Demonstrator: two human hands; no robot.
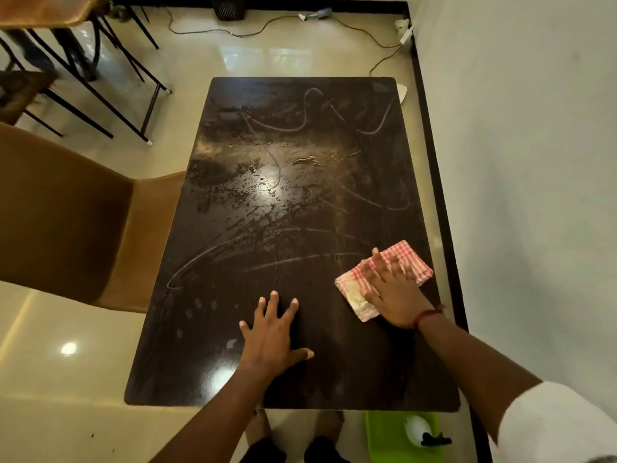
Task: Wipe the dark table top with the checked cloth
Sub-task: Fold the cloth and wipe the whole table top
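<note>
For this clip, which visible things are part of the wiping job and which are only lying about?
Part of the job:
table top
checked cloth, flat under the right hand
left hand, spread flat on the table top

Lying about:
tan chair
green tray on the floor, with a spray bottle in it
cable on the floor

Left hand (277, 332) flat, palm down, fingers (273, 297) spread wide, thumb out to the side. Right hand (392, 295) palm down, fingers extended and blurred (red thread band at wrist). Both forearms reach forward.
</note>
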